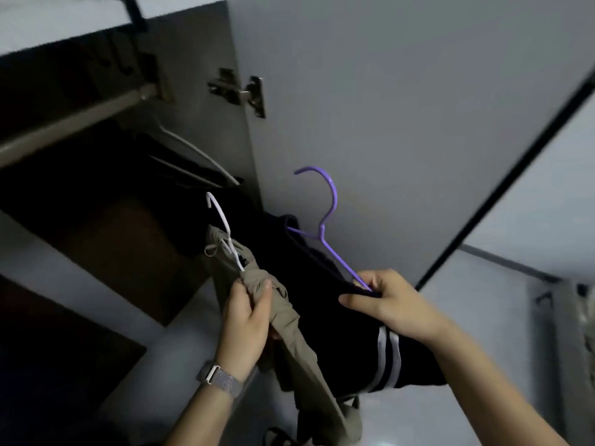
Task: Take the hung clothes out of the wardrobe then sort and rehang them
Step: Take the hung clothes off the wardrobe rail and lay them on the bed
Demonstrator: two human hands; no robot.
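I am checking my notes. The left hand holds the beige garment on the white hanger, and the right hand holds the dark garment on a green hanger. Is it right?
Not quite: the head view shows the right hand holding the dark garment on a purple hanger, not green. The left hand does hold the beige garment on the white hanger.

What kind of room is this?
Probably a bedroom or closet corner: an open wardrobe with a hanging rail, a hinged door, and clothes on a purple hanger.

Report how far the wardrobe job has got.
Done: two garments are off the rail. In hand: the left hand grips the khaki garment on its white hanger; the right hand pinches the dark garment and purple hanger. Left: another hanger remains inside; rehanging not begun.
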